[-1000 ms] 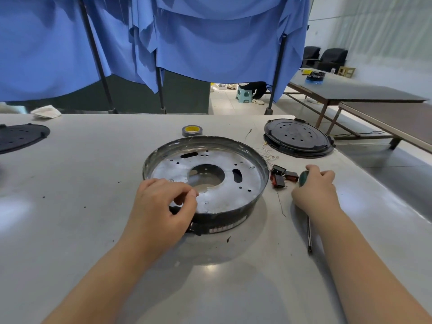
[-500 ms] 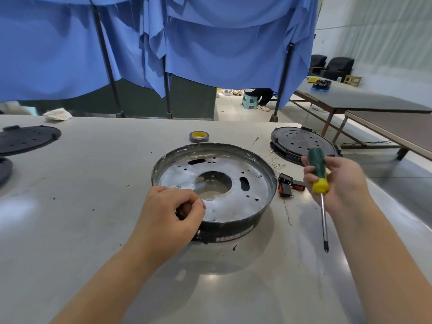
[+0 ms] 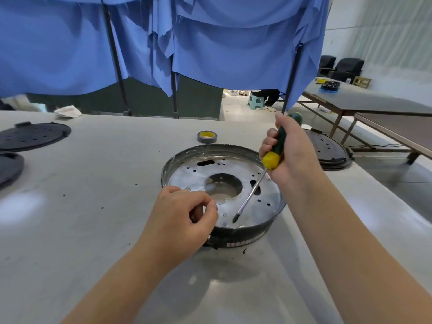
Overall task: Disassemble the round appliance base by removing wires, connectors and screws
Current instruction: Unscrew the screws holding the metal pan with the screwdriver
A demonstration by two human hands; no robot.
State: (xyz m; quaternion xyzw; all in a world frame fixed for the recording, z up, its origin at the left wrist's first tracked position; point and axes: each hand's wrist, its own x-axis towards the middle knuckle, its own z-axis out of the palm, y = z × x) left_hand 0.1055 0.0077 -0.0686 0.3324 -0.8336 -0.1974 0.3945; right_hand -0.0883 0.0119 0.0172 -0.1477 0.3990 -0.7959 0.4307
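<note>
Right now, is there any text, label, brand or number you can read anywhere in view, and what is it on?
Nothing can be read as words.
Label strip on the outer near wall of the round base: pale with reddish marks, too blurred to read.
Screwdriver, tape roll and black lids: no print visible.

One round metal base [image 3: 222, 183], one screwdriver [image 3: 268, 160], one tape roll [image 3: 207, 137] — and three black discs [image 3: 32, 136] [image 3: 9, 167] [image 3: 327, 150].
</note>
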